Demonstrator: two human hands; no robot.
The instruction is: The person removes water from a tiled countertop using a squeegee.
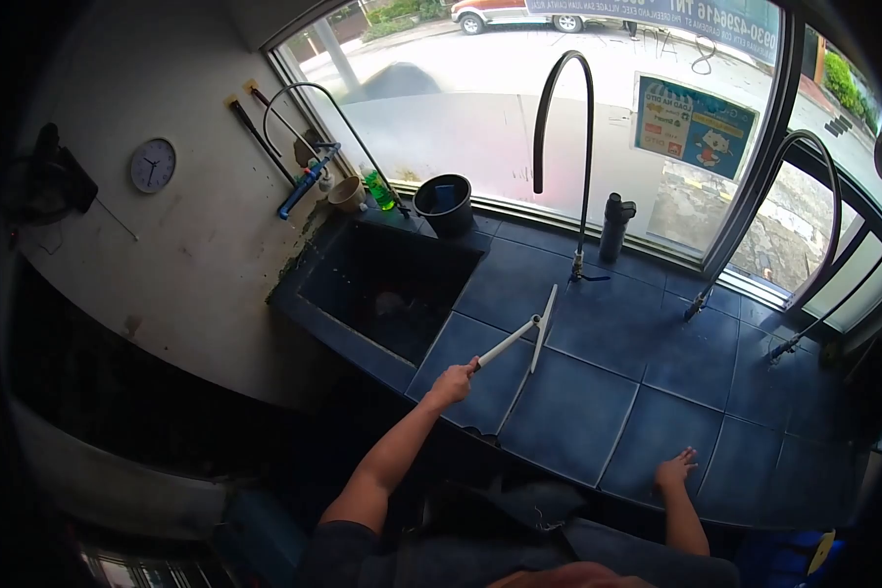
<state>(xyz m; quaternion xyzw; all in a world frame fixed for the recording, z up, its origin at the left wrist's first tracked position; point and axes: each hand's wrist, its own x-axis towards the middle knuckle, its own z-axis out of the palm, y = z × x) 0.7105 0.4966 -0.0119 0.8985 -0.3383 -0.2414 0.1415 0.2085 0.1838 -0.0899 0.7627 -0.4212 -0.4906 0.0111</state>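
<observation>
While the outstretched left hand (451, 386) clamps the squeegee (508, 343), the right hand (675, 470) is splayed over the tiled counter (573, 402).

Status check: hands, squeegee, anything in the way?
Left hand gripping squeegee handle. Right hand open at counter, contact unclear. Squeegee head at tiles; faucet base just beyond.

Can make out "LOAD NA DITO" on the poster (696, 125), "0930-4296416 TNT" and "GREENLAND EXEC VILLAGE" on the banner (661, 20), big "8" on the window (461, 137).
</observation>
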